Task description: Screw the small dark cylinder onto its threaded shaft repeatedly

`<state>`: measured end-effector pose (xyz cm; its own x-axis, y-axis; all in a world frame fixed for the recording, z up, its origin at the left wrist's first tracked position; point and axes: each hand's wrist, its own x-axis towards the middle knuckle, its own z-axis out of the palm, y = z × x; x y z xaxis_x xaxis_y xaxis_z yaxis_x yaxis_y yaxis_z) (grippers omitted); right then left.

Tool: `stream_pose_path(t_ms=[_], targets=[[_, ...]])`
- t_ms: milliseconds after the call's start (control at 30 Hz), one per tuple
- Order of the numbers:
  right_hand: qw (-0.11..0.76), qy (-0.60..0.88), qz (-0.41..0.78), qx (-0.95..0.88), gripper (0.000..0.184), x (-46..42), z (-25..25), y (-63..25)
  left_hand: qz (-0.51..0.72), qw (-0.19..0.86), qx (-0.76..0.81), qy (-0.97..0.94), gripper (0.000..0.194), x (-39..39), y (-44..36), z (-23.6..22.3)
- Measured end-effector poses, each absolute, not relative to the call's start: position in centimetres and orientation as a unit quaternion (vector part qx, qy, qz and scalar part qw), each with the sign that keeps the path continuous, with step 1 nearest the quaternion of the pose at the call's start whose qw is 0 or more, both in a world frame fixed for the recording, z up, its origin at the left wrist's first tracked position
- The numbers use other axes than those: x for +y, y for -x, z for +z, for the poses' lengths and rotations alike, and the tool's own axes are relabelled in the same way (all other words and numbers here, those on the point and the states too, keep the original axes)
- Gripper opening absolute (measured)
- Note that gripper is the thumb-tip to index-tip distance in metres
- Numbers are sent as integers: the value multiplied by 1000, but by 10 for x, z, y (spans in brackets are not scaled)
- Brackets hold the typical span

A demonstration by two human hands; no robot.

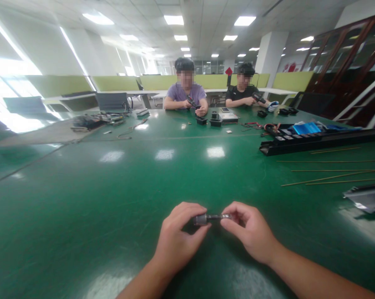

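1. Our left hand (179,234) pinches the thick end of the dark part (213,216).
2. Our right hand (251,232) pinches its thin end; whether it is one piece or two, we cannot tell.
3. The part sits level over the table's (112,195) near middle.
4. We seem to be handling both ends together; the next move probably calls for steady alignment.
5. Rods (324,170) lie right, well apart.

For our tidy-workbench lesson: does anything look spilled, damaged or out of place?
Nothing looks spilled or plainly damaged. The thin rods on the right look untidy, lying at uneven angles. The dark part between left hand and right hand looks straight.
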<state>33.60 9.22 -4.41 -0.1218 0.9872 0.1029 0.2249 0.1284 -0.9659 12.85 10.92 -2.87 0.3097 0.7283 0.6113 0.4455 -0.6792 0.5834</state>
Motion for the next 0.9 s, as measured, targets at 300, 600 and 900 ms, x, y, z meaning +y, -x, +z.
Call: stream_pose_path(t_ms=[300,600,900], targets=[[445,491,450,-599,16,93,-46,-336,463,157,370,-790,21,108,-127,-27],[452,487,457,-591,18,93,-46,-337,466,156,374,-787,17,109,-128,-25],[465,479,469,-578,17,94,-48,-338,466,156,377,-785,19,109,-128,-25]])
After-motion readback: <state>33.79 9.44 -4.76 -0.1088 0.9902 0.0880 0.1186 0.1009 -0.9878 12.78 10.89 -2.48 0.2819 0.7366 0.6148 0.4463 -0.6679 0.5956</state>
